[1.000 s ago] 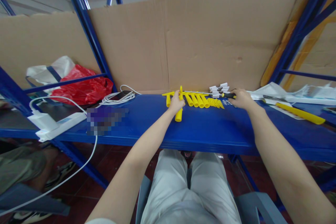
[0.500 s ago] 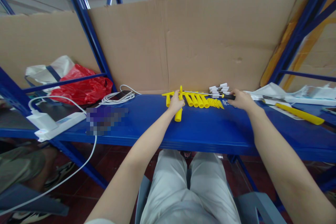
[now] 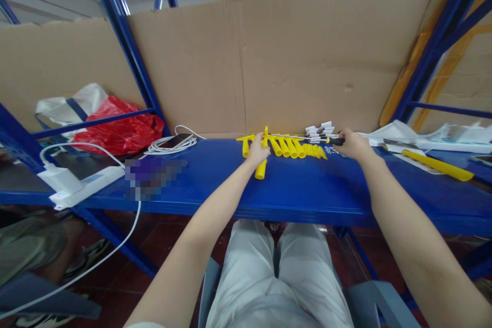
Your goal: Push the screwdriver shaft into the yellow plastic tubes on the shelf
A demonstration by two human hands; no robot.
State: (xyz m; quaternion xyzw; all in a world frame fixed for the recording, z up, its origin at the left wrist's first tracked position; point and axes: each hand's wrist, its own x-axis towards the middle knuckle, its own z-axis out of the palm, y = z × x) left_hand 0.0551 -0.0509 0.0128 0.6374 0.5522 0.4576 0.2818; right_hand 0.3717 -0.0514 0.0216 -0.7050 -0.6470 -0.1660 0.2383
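My left hand is closed around a yellow plastic T-shaped handle, its tube end pointing toward me. In my right hand is a screwdriver with a black and yellow grip. Its long thin shaft lies level, pointing left, and the tip reaches the head of the yellow handle. Whether the tip sits in a screw is too small to tell. Several more yellow tube handles lie in a row behind the shaft. Small yellow pieces are lined up to their right.
White pieces stand against the cardboard wall. On the right lie a long yellow-handled tool and white plastic wrap. To the left are a coiled white cable, a red bag and a power strip on the blue shelf.
Both hands keep nearly the same place and grip on the yellow handle and the screwdriver. The view has shifted very slightly.
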